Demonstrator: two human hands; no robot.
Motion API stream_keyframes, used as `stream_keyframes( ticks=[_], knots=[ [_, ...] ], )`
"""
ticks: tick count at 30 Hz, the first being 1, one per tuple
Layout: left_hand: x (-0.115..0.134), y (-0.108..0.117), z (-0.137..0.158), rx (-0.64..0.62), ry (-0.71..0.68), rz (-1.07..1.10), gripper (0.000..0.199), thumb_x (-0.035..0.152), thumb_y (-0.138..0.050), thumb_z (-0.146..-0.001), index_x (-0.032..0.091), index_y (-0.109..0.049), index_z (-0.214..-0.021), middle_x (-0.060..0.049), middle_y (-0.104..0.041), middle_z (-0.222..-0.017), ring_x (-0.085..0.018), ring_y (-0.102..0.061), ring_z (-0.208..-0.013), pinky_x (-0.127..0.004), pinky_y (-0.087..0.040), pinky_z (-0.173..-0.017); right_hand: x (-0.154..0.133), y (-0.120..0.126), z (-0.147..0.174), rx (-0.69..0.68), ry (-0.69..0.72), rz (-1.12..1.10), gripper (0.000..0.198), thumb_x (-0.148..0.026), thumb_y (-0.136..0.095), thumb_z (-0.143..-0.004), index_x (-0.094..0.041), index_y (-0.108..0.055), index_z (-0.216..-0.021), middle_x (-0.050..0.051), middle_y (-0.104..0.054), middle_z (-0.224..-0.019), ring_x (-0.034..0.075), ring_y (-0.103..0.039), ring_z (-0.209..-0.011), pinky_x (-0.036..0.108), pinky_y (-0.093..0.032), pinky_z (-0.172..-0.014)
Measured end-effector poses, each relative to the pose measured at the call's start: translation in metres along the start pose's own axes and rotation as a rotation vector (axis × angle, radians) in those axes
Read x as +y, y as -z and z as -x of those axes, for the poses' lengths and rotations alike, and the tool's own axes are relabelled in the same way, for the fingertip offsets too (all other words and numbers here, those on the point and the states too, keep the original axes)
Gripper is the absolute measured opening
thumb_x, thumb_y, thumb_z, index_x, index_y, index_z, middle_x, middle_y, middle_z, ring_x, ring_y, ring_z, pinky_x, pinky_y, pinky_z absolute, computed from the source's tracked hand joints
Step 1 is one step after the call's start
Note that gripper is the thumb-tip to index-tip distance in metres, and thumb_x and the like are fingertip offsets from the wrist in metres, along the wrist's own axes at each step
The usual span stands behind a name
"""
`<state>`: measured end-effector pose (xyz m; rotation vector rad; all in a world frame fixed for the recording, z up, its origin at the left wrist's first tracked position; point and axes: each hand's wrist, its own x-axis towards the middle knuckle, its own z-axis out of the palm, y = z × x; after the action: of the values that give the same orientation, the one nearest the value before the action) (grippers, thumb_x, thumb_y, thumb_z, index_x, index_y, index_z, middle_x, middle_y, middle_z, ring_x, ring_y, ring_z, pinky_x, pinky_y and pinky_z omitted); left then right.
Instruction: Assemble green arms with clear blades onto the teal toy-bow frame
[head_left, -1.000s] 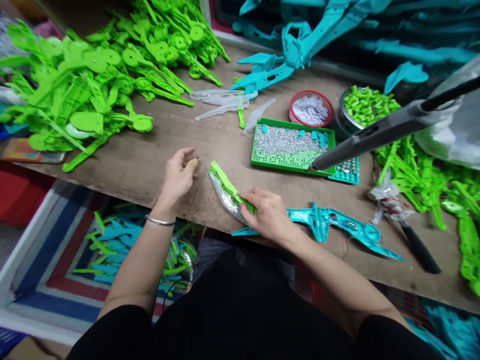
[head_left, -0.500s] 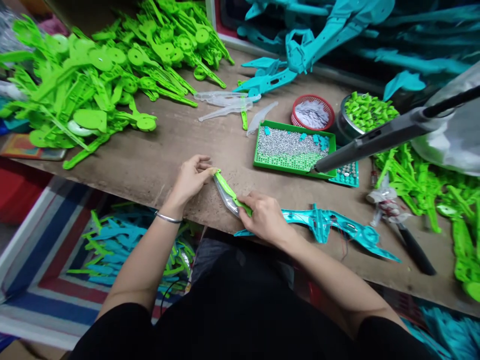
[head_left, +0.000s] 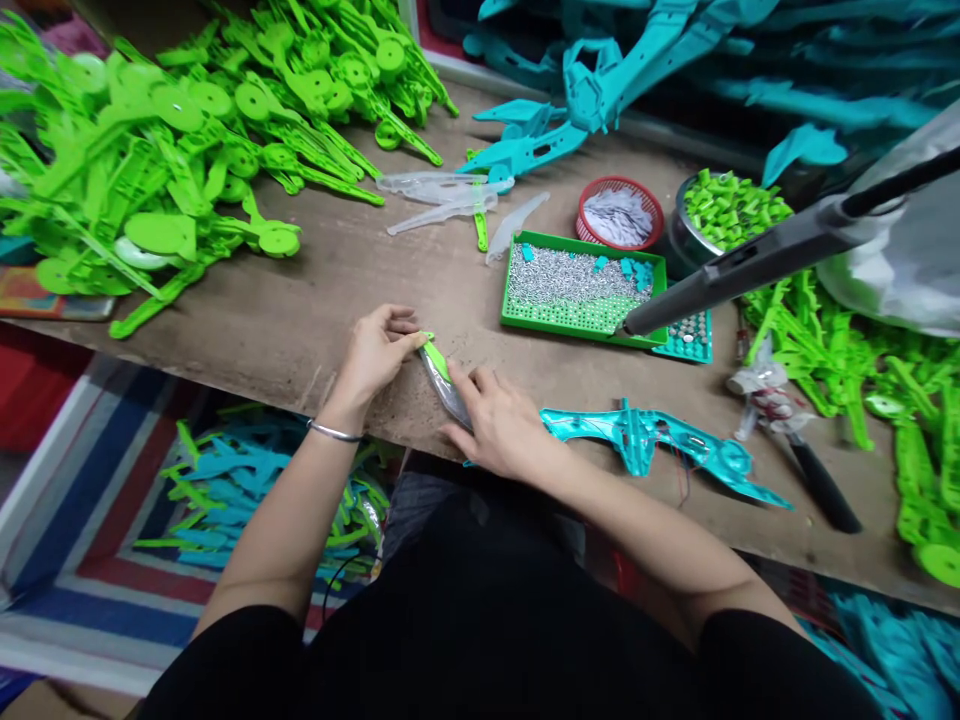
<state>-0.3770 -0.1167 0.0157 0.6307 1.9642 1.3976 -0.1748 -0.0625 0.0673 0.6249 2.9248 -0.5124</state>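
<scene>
Between my hands is a slim bright green plastic part [head_left: 436,358] fitted along a clear plastic piece [head_left: 441,389]. My left hand [head_left: 381,350] pinches its far tip between thumb and fingers. My right hand [head_left: 499,420] is closed over the near end, its fingers lying along the part and hiding much of it. Just right of that hand, a turquoise plastic shell [head_left: 637,437] with thin wires lies on the bench.
Green parts [head_left: 172,150] are heaped at the left. A green tray [head_left: 517,322] of small screws, a red basket [head_left: 585,235] and a metal bowl [head_left: 684,240] stand ahead. A grey powered screwdriver [head_left: 735,270] hangs over the tray. A black-handled tool [head_left: 825,487] lies right.
My right hand has slid left and up along the green part and covers more of it. The left hand keeps its pinch on the tip. The whole view has shifted slightly.
</scene>
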Motion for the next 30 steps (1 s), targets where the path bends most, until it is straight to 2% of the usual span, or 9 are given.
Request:
stream_keyframes(
  ticks=[5,8,11,15,18,21,24,27,30],
  knots=[
    [-0.002,0.002,0.001,0.016,0.01,0.047,0.043,0.021,-0.081,-0.062,0.013,-0.065,-0.102,-0.004,-0.069,-0.082,-0.014,-0.067,-0.068,-0.024,-0.057,-0.06,-0.005,-0.009,-0.005,-0.099,0.007,0.056,0.067,-0.022,-0.047,-0.095,-0.003,-0.024,-0.155,0.023,-0.054,-0.122,0.031,-0.055,-0.107,0.04,-0.05,-0.088],
    [0.0,0.001,0.005,0.032,0.034,0.089,0.039,0.025,-0.08,-0.066,0.013,-0.065,-0.1,-0.004,-0.069,-0.081,-0.015,-0.069,-0.071,-0.026,-0.059,-0.064,-0.005,-0.008,-0.006,-0.102,0.0,0.053,0.067,-0.02,-0.046,-0.094,-0.004,-0.024,-0.155,0.023,-0.054,-0.121,0.031,-0.054,-0.108,0.039,-0.051,-0.086],
    [0.004,-0.002,0.011,0.008,0.123,0.208,0.032,0.035,-0.076,-0.075,0.013,-0.064,-0.094,-0.004,-0.07,-0.078,-0.015,-0.07,-0.068,-0.027,-0.06,-0.063,-0.006,-0.01,-0.004,-0.081,0.003,0.057,0.067,-0.02,-0.045,-0.094,-0.005,-0.023,-0.155,0.022,-0.054,-0.12,0.031,-0.054,-0.108,0.038,-0.052,-0.083],
    [0.008,-0.008,0.016,-0.069,0.244,0.335,0.031,0.034,-0.082,-0.068,0.013,-0.063,-0.081,-0.002,-0.067,-0.067,-0.014,-0.066,-0.06,-0.027,-0.06,-0.058,-0.007,-0.01,-0.001,-0.074,0.008,0.029,0.067,-0.019,-0.046,-0.094,-0.005,-0.023,-0.156,0.023,-0.054,-0.12,0.031,-0.055,-0.108,0.041,-0.051,-0.086],
    [0.01,-0.01,0.016,-0.064,0.252,0.35,0.031,0.03,-0.085,-0.063,0.013,-0.064,-0.077,0.0,-0.065,-0.066,-0.012,-0.064,-0.059,-0.027,-0.06,-0.059,0.003,0.0,-0.005,-0.08,0.001,-0.136,0.066,-0.029,-0.048,-0.097,-0.006,-0.027,-0.155,0.024,-0.055,-0.126,0.031,-0.057,-0.111,0.043,-0.048,-0.092],
    [0.01,-0.009,0.016,-0.055,0.255,0.364,0.032,0.029,-0.086,-0.061,0.012,-0.064,-0.077,0.0,-0.066,-0.067,-0.012,-0.064,-0.06,-0.027,-0.06,-0.06,0.025,0.016,-0.017,-0.138,-0.027,-0.389,0.054,-0.039,-0.046,-0.098,-0.01,-0.048,-0.143,0.019,-0.065,-0.12,0.027,-0.061,-0.104,0.038,-0.047,-0.089],
    [0.009,-0.008,0.016,-0.053,0.255,0.373,0.036,0.03,-0.087,-0.058,0.012,-0.064,-0.078,-0.001,-0.066,-0.067,-0.013,-0.064,-0.061,-0.028,-0.06,-0.06,0.046,0.023,-0.029,-0.311,-0.02,-0.615,0.039,-0.035,-0.055,-0.092,-0.012,-0.067,-0.12,0.009,-0.072,-0.097,0.019,-0.062,-0.084,0.03,-0.045,-0.076],
    [0.008,-0.008,0.016,-0.052,0.247,0.379,0.039,0.031,-0.088,-0.056,0.011,-0.064,-0.079,-0.001,-0.066,-0.068,-0.013,-0.064,-0.061,-0.029,-0.06,-0.061,0.056,0.018,-0.035,-0.455,-0.022,-0.814,0.033,-0.031,-0.061,-0.086,-0.011,-0.071,-0.111,0.003,-0.069,-0.086,0.013,-0.055,-0.072,0.025,-0.041,-0.066],
    [0.007,-0.009,0.017,-0.049,0.238,0.38,0.04,0.032,-0.089,-0.056,0.011,-0.064,-0.079,-0.001,-0.066,-0.067,-0.013,-0.063,-0.06,-0.029,-0.059,-0.06,0.056,0.011,-0.036,-0.498,-0.08,-0.91,0.029,-0.027,-0.064,-0.083,-0.009,-0.073,-0.103,0.0,-0.064,-0.078,0.009,-0.048,-0.065,0.024,-0.036,-0.059]
  ],
)
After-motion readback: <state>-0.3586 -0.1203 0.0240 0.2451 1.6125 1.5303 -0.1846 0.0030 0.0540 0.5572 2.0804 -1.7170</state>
